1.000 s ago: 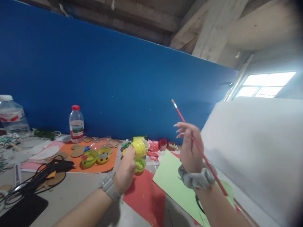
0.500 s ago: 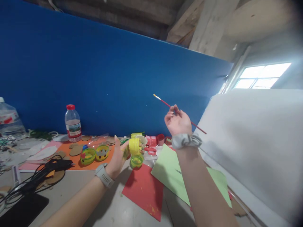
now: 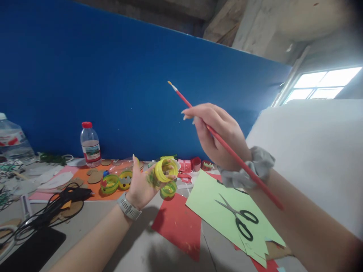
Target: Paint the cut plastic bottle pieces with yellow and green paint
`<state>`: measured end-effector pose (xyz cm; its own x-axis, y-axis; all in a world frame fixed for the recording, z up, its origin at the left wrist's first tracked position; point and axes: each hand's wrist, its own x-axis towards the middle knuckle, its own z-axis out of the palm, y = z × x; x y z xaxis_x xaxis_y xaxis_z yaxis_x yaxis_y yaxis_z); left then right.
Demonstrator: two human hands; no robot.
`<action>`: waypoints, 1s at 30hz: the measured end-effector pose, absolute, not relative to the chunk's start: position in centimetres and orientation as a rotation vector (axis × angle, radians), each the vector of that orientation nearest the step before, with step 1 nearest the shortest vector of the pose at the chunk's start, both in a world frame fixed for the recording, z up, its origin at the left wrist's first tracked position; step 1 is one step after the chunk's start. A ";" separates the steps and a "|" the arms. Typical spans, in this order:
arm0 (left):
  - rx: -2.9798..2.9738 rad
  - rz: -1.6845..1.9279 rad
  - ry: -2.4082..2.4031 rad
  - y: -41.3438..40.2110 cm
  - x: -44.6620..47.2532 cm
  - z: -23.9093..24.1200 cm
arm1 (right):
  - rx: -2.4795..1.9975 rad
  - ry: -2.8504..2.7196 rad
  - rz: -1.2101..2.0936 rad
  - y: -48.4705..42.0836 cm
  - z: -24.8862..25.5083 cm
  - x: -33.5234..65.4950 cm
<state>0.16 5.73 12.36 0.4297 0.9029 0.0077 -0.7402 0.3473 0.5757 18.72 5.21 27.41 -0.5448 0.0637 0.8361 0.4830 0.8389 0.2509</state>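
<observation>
My left hand (image 3: 144, 185) holds a yellow-painted ring-shaped piece, like a cut section of plastic bottle (image 3: 166, 170), with its open end tilted toward me. Green smears mark the palm. Raised at the right, my right hand (image 3: 222, 132) grips a red-handled paintbrush (image 3: 231, 151) whose tip points up and left, away from the yellow piece. Just below the left fingers stands a small clear cup with yellow-green contents (image 3: 168, 189). Two decorated yellow-green rings (image 3: 110, 184) sit left of my left hand.
Scissors (image 3: 238, 217) lie on green paper (image 3: 210, 200), beside red paper (image 3: 181, 223). A red-capped bottle (image 3: 90, 145) stands before the blue partition (image 3: 127, 83). At left are a black glue gun with cables (image 3: 68, 194), a black phone-like slab (image 3: 34, 247) and a larger bottle (image 3: 14, 139).
My right hand has turned over and come closer, swinging the brush with it and uncovering the scissors. The yellow piece has tilted, so its opening faces me more.
</observation>
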 end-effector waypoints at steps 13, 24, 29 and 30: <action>0.825 1.044 0.500 4.5 3.3 11.2 | -0.987 -1.037 0.199 1.3 4.6 27.9; 2.025 1.002 0.570 -0.1 1.9 6.9 | -1.148 -0.881 0.370 0.2 3.9 29.1; 2.367 1.055 0.677 -1.1 0.8 3.7 | -1.131 -1.034 0.289 -0.5 2.7 27.8; 2.396 1.078 0.721 -1.2 0.8 3.1 | -1.112 -1.075 0.284 -0.5 2.2 27.6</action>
